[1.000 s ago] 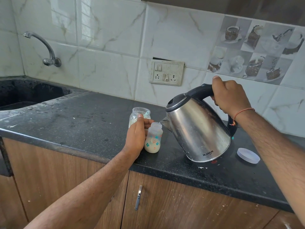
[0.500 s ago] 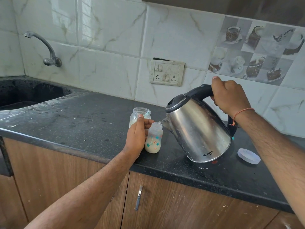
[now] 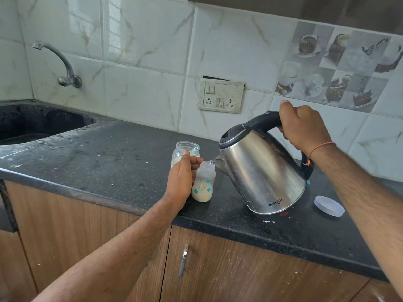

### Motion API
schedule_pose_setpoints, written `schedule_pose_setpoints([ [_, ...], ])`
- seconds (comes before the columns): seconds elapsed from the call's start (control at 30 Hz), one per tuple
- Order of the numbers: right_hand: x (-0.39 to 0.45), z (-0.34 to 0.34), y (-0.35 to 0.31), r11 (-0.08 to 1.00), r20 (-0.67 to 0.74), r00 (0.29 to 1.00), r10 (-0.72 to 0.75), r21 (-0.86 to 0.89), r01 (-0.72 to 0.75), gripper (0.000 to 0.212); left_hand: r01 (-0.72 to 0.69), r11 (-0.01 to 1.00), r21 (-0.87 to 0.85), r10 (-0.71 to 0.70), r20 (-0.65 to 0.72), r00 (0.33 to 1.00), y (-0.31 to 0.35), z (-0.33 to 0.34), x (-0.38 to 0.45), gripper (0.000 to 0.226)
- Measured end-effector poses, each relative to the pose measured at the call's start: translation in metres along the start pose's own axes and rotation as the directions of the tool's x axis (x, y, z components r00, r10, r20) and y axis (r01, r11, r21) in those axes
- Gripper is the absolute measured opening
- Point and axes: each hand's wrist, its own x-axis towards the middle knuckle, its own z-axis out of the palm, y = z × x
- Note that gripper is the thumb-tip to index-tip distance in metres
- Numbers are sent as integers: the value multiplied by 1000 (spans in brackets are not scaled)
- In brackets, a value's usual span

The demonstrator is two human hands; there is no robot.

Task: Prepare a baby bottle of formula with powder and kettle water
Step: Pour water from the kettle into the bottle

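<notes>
A small baby bottle [image 3: 204, 184] with flower prints stands open on the black counter [image 3: 98, 162], holding milky liquid. My left hand [image 3: 182, 179] grips its left side. My right hand [image 3: 304, 127] grips the black handle of a steel kettle [image 3: 261, 171], which is tilted left with its spout over the bottle's mouth. A thin stream of water runs from the spout into the bottle. Behind my left hand stands a clear powder jar [image 3: 185, 150], open, with a scoop inside.
A white lid [image 3: 329, 205] lies on the counter right of the kettle. A sink [image 3: 32, 125] and tap [image 3: 61, 64] are at the far left. A switch socket [image 3: 220, 95] sits on the tiled wall. Wooden cabinet doors [image 3: 239, 269] run below the counter edge.
The kettle has tipped slightly further toward the bottle and water now runs from the spout. Both hands keep their grips.
</notes>
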Motion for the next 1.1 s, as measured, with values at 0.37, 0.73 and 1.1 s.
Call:
schedule_pose_setpoints([
  [0.37,2,2,3,1000,0,1000,-12,-6,12,61,2,1000,-7,-2,-5,1000,-1,1,1,64],
  [0.73,10,5,10,998,9,999,-37,-40,38,54,-9,1000,-10,9,-4,1000,-1,0,0,63],
  [1.1,12,7,12,996,8,998,-57,-61,57,52,-1,1000,-3,1,5,1000,-1,0,1,63],
])
